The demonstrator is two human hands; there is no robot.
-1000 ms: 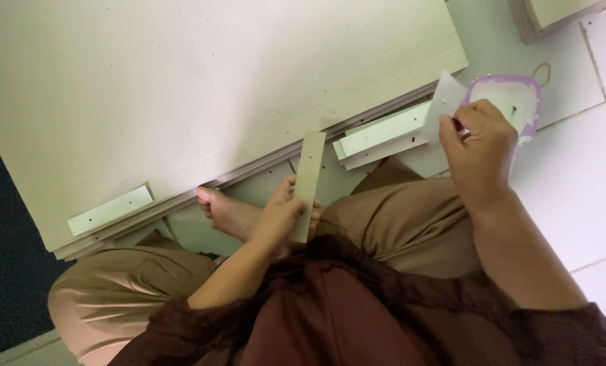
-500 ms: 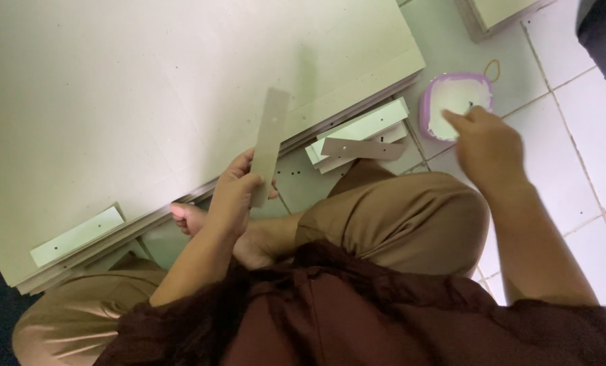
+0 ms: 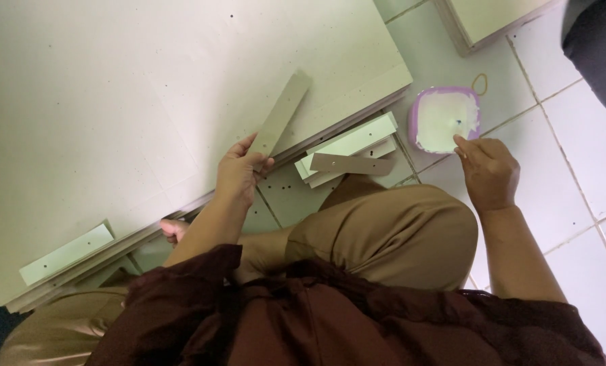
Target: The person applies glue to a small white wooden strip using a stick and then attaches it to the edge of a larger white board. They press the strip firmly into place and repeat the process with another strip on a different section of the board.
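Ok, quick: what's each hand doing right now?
Left hand: closed on a flat wooden strip.
Right hand: fingers pinched at the purple bowl of white paste; any tool cannot be told.

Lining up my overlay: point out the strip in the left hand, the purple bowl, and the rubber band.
strip point(image 3: 284, 112), head view, middle of its flat face.
purple bowl point(image 3: 416, 112), head view, left rim.
rubber band point(image 3: 480, 83), head view, on the loop.
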